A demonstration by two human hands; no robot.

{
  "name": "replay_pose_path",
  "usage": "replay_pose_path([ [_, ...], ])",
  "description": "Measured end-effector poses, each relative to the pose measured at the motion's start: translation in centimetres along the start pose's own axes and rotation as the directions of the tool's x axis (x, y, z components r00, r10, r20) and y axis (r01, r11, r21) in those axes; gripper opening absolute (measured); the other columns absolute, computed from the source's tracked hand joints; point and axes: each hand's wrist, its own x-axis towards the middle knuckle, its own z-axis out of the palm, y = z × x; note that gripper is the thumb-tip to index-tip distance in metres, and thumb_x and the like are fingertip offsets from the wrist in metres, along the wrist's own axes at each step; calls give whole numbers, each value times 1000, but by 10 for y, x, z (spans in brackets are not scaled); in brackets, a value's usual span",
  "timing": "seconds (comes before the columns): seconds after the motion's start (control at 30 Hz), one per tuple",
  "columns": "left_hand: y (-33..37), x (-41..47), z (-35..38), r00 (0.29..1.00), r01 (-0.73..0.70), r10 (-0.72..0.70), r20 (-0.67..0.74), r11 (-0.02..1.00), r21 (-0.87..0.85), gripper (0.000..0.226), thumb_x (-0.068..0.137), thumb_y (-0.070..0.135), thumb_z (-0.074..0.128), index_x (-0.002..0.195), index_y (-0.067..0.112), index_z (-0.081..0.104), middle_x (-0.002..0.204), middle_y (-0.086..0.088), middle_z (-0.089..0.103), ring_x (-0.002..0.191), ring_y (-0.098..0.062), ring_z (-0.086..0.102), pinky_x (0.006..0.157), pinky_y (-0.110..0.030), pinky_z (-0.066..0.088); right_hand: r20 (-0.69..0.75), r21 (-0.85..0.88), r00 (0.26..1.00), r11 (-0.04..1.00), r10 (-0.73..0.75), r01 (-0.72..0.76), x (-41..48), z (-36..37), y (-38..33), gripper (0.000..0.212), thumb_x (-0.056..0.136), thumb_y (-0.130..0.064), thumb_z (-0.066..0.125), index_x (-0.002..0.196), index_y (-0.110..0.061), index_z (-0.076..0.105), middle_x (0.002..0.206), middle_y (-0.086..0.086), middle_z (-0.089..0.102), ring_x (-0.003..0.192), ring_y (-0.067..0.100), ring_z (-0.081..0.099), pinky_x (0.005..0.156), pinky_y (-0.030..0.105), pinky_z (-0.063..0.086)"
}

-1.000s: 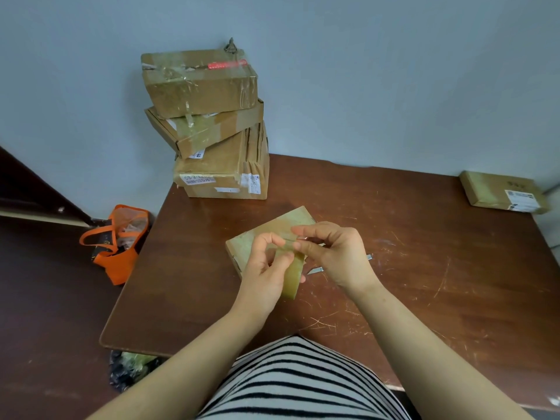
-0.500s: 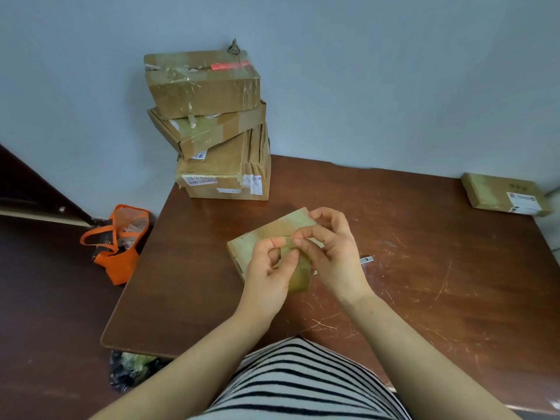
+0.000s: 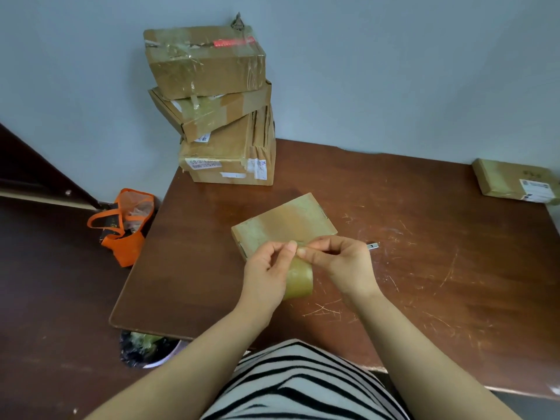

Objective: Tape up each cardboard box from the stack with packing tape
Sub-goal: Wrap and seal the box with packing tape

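- Both grips are narrow pinches: left hand (image 3: pixel 266 268) and right hand (image 3: pixel 342 262) meet fingertip to fingertip on the packing tape (image 3: pixel 299 281), which hangs between them.
- The hands have eased back off the small box (image 3: pixel 281 225) since a second ago. Its top now shows almost whole, with no strip drawn across, so I'd say the tape end is being picked loose.
- That box lies flat mid-tabletop (image 3: pixel 424 268), just beyond the fingertips.
- The stack (image 3: pixel 224 116) leans at the back-left corner, and a lone box (image 3: pixel 512 183) sits far right.
- A small metal tool (image 3: pixel 373 245) peeks out beside the right hand, and an orange bag (image 3: pixel 124 228) is on the floor. Nothing blocks the work.
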Motion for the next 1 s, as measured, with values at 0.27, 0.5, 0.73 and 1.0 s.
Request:
replay_pose_path([
  [0.27,-5,-5,2,956,38,-100,276,975,220,43,101,37,39,141,54,31,112,5,65,92,-4,60,78,-11,46,175,14,940,954,293,-300,-18,-15,26,70,73,-10,80,132,-19,45,107,6,71,98,19,68,75,30,56],
  [0.5,-22,37,-39,970,-98,-97,222,683,723,48,103,26,36,150,21,28,142,-6,48,131,-21,42,104,-32,35,50,-805,994,593,97,-17,-25,10,64,42,94,-16,49,134,-19,38,99,4,62,88,22,60,62,24,36],
  [0.73,-51,75,-51,986,-142,-7,166,488,862,70,99,25,44,153,9,2,160,-14,-9,147,-28,-9,119,-35,0,82,-946,996,317,31,68,-20,26,85,63,91,-49,54,144,-23,32,109,3,60,98,24,61,60,30,44],
  [1.0,-69,76,-27,948,-319,91,306,262,911,78,98,55,19,150,8,-15,155,-15,-26,144,-27,-23,117,-41,-9,-254,-687,965,689,72,-232,64,9,56,51,101,-24,39,150,-19,23,150,3,33,133,22,39,102,42,39],
])
